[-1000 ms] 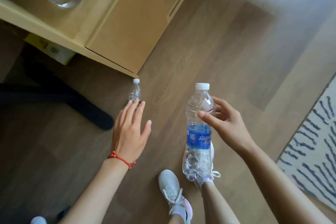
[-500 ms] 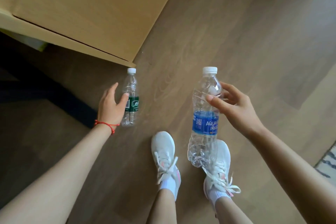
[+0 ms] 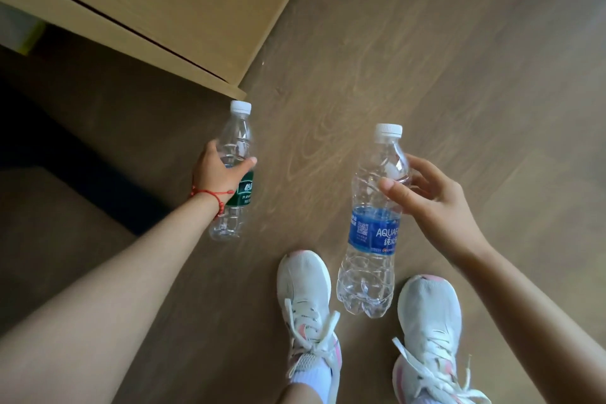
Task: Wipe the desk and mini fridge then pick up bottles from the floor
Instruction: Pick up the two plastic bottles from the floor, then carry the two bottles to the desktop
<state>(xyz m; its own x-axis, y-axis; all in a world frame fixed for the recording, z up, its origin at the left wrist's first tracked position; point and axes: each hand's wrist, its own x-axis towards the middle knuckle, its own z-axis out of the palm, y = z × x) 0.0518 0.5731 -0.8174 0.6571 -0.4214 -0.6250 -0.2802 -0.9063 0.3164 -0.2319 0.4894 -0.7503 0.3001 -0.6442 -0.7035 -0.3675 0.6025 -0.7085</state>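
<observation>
My left hand [image 3: 219, 174], with a red string at the wrist, is wrapped around the middle of a small clear bottle with a green label and white cap [image 3: 234, 141]; its base looks close to the wooden floor. My right hand [image 3: 426, 193] grips the upper part of a larger clear bottle with a blue label and white cap [image 3: 373, 233], held upright above the floor between my shoes. Both bottles look empty.
A light wooden desk panel [image 3: 183, 3] fills the upper left, its corner just above the small bottle. A dark chair base [image 3: 82, 180] lies under it at the left. My two white sneakers [image 3: 305, 298] stand on the wood floor [image 3: 459, 75] at the bottom.
My left hand reached the green-label bottle and closed around it. The view moved closer to the floor. My right hand kept hold of the blue-label bottle.
</observation>
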